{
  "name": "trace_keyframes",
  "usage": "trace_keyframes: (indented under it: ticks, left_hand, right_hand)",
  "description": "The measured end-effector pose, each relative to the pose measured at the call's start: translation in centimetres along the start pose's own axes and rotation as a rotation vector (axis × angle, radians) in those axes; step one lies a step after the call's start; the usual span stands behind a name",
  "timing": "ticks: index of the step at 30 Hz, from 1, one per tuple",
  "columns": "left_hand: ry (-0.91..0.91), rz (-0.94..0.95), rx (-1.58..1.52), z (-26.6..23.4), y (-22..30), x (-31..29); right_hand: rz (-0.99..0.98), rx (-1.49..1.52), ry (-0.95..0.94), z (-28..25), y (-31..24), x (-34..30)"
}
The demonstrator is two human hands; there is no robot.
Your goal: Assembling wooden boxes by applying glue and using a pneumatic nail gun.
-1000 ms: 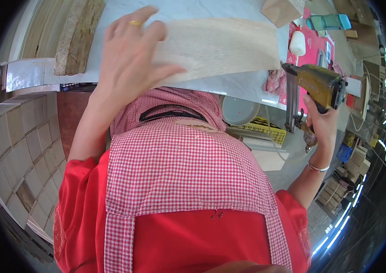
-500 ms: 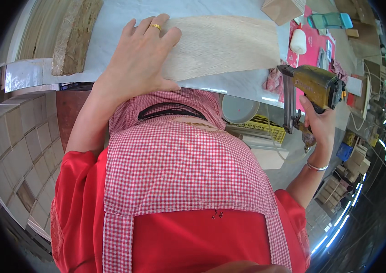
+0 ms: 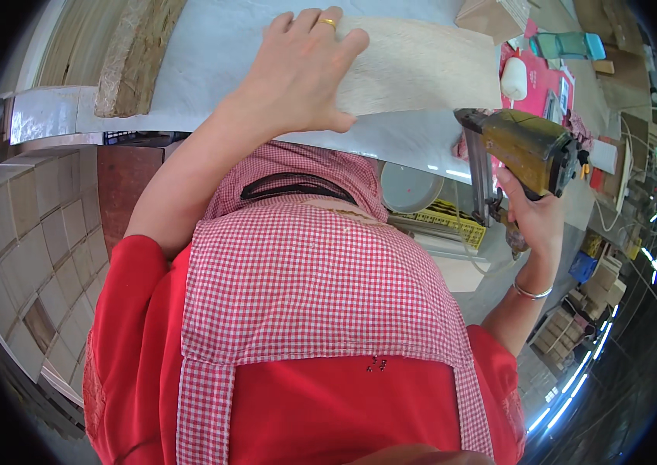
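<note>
While flat on the pale, grainy veneer sheet (image 3: 414, 66), left hand (image 3: 301, 74) open; right hand (image 3: 534, 221), grip tight round blocky yellow staple gun (image 3: 530, 147).

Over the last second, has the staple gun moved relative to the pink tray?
Yes. The staple gun in the right hand has swung left, away from the pink tray, towards the pale sheet.

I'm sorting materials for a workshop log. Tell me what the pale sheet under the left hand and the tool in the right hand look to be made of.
Pale sheet: probably thin wood veneer, matt and unfinished, with faint grain streaks, lying flat under the left hand. Tool in the right hand: apparently a metal body in worn yellowish-brown paint, scuffed and dull, with a bare grey metal magazine below; likely a staple or nail gun.
</note>
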State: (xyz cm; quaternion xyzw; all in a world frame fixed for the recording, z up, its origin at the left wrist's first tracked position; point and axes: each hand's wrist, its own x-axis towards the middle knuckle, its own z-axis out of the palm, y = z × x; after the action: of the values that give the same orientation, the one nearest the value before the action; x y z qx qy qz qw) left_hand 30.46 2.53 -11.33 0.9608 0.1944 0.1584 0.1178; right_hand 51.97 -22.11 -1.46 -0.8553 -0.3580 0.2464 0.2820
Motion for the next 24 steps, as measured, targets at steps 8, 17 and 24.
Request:
trace_keyframes:
  ticks: [8,17,24]
  left_hand:
    - [0.017,-0.004,0.015,0.1,0.3,0.3]
    - [0.155,0.066,0.043,1.3,-1.1,-0.4]
    - [0.024,-0.062,-0.359,-2.4,-5.1,-5.6]
  right_hand:
    - [0.146,0.035,-0.036,0.9,-1.9,0.4]
    - [0.052,0.001,-0.049,1.1,-1.3,0.5]
    - [0.374,-0.027,0.087,2.4,-4.5,-1.1]
